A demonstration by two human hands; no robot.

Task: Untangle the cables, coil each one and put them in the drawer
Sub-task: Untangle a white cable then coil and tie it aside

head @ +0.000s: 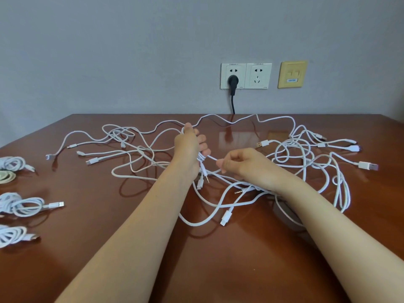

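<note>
A tangle of several white cables (290, 149) sprawls across the middle and right of the brown wooden table (218, 259). My left hand (189, 147) is raised over the centre, shut on a bundle of white cable loops (202, 165) whose plug ends dangle below my palm. My right hand (242, 164) pinches a strand of the same white cable just right of the bundle. Three coiled white cables lie at the left edge: one at the back (12, 164), one in the middle (24, 205), one nearest me (12, 235). No drawer is in view.
A grey wall stands behind the table with a double white socket (246, 75), a black plug (233, 80) with its cord running down, and a yellow network plate (292, 74). A pale ring-shaped item (6, 177) lies at the far left.
</note>
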